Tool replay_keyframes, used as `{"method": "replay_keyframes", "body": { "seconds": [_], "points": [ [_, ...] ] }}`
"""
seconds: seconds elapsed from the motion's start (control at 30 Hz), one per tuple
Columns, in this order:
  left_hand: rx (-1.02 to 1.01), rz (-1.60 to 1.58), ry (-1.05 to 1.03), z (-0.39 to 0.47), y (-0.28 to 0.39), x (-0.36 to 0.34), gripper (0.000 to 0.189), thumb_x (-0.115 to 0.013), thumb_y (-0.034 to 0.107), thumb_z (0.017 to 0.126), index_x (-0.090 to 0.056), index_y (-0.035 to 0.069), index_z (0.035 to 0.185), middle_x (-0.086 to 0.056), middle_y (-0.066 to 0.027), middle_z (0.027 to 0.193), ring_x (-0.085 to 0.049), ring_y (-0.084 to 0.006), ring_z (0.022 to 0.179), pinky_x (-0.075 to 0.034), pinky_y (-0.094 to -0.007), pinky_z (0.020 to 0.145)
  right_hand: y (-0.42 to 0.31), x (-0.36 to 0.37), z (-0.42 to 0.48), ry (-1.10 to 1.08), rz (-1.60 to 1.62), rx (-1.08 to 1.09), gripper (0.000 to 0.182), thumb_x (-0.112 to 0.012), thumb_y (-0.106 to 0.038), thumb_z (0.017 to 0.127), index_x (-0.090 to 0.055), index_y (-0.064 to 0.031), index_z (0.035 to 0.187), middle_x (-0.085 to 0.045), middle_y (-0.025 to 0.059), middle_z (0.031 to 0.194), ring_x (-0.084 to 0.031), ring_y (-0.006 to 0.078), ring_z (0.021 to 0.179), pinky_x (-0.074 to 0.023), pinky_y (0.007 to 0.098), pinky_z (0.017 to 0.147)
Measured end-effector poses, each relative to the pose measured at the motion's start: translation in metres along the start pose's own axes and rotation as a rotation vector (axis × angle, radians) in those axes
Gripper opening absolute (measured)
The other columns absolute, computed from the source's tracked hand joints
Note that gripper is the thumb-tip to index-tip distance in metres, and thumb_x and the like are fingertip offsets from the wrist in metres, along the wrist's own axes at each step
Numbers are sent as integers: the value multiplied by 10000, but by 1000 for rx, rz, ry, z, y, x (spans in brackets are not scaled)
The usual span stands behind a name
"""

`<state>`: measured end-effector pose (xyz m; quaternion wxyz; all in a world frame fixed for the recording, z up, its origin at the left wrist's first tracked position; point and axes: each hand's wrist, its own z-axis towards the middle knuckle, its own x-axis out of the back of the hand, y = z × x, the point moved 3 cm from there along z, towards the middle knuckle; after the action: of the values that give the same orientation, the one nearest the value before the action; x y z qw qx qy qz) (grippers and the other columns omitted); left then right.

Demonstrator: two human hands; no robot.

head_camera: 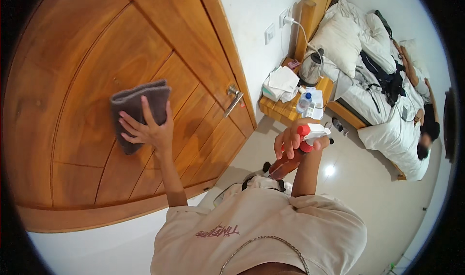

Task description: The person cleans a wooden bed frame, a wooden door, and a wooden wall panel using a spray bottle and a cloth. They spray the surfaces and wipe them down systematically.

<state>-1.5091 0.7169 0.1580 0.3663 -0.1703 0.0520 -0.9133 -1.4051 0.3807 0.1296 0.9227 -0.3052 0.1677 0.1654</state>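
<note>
My left hand point(150, 128) presses a folded dark grey cloth point(140, 104) flat against a varnished wooden door point(94, 111), its fingers spread over the fabric. In my right hand point(294, 139) is a spray bottle point(287, 164) with a red and white trigger head and reddish contents, held in front of my chest and away from the door. A metal lever handle point(234, 100) sits on the door to the right of the cloth.
Beyond the door frame, a wooden nightstand point(274, 109) carries an electric kettle point(311, 68), a water bottle point(303, 103) and white papers or tissues point(281, 82). Another person point(428, 129) lies on the rumpled bed point(385, 129). Shoes point(337, 124) lie on the tiled floor point(356, 198).
</note>
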Motion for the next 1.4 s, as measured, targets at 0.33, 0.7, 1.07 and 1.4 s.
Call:
{"method": "replay_keyframes", "body": {
  "seconds": [0.33,0.7,1.07,1.4],
  "points": [
    [-48,24,-71,-41,17,-28,925,-778,685,564,-491,345,1374,-110,-300,1536,-113,-533,1387,-122,-681,1040,-27,52,17,-217,242,7,367,-654,-322,854,-579,-16,1043,-661,164,960,-621,386,939,-482,423,743],
    [231,91,118,70,9,15,934,-800,672,539,-509,344,1363,-190,-269,1531,-207,-495,1379,-190,-701,1008,-28,58,33,-111,176,-146,391,-641,-314,839,-562,17,1032,-647,184,935,-611,419,941,-488,438,778],
    [94,37,94,-24,14,-15,643,-680,620,726,-593,325,1290,-284,-236,1506,-304,-515,1310,-293,-573,1000,-14,61,42,-135,246,-152,393,-634,-345,824,-583,-17,1033,-659,134,928,-624,373,912,-458,395,729],
    [357,-157,-83,-151,-42,44,470,-650,335,855,-586,196,1300,-356,-217,1470,-361,-418,1300,-298,-540,1050,58,41,67,-231,545,-318,403,-643,-362,819,-575,-13,1006,-644,148,893,-631,356,850,-477,455,732]
  ]
}}
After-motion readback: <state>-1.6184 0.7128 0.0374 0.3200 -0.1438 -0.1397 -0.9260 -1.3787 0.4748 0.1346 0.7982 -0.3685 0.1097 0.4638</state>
